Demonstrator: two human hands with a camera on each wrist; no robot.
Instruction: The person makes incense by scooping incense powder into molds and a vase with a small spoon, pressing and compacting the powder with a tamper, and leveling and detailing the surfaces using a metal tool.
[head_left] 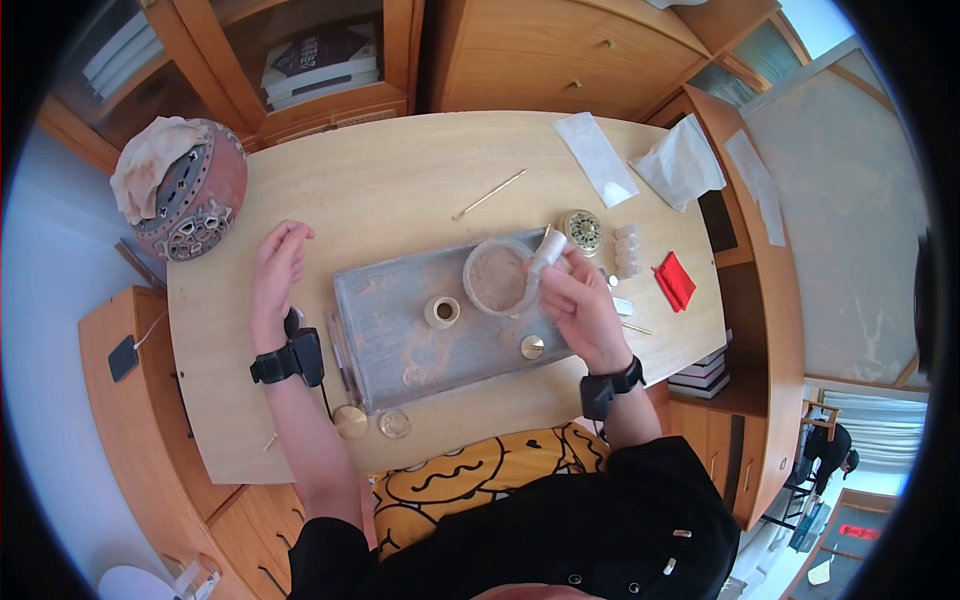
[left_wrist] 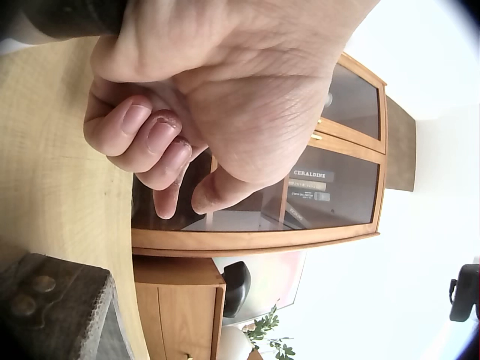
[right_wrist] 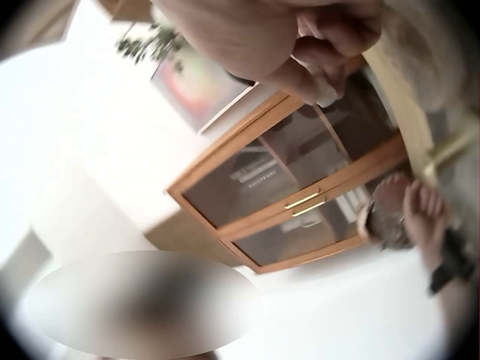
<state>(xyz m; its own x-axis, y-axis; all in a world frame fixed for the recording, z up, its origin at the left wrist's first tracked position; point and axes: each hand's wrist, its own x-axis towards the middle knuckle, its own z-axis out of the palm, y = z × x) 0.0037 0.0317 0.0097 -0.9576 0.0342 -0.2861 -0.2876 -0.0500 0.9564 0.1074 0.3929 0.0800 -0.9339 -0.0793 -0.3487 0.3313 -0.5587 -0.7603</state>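
Observation:
In the head view my right hand point(head_left: 583, 310) pinches a small white cylinder point(head_left: 548, 250) above the right rim of a round ash-filled bowl point(head_left: 500, 277). The bowl stands on a grey tray point(head_left: 375, 290), with a small pot point(head_left: 442, 312) and a brass piece point(head_left: 532, 347) nearby. My left hand point(head_left: 278, 270) is off the tray's left side, holding nothing. The left wrist view shows the left hand point(left_wrist: 217, 97) with fingers loosely curled and thumb extended. In the blurred right wrist view, curled fingers of the right hand point(right_wrist: 262, 37) show; what they hold is unclear.
A red openwork pot point(head_left: 215, 180) with a cloth on it stands at back left. Behind the tray lies a thin stick point(head_left: 490, 195). An openwork brass lid point(head_left: 581, 231), white papers point(head_left: 597, 160) and a red pouch point(head_left: 674, 281) are on the right. Brass discs point(head_left: 350, 421) lie in front.

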